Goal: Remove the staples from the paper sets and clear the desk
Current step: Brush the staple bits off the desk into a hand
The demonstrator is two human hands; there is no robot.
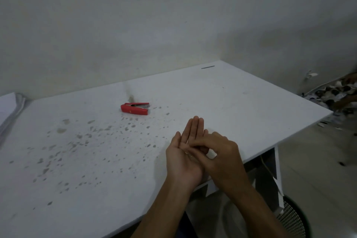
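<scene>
At the far left edge a stack of paper [7, 102] lies cut off by the frame, and further right a red stapler [135, 109] sits alone on the stained desk [241, 102], so the clearing looks nearly done. At the near right the left hand [185, 152] lies flat, palm up, holding tiny glinting bits, probably staples [188, 153], too small to be sure. The right hand [218, 152] pinches at that palm; I cannot tell what it grips.

left hand [185, 154] palm up, fingers straight, over desk [241, 106] near edge | right hand [218, 150] fingertips pinched in left palm at tiny staples [188, 154] | red stapler [135, 109] farther back, well apart | mesh bin [294, 218] below right
</scene>
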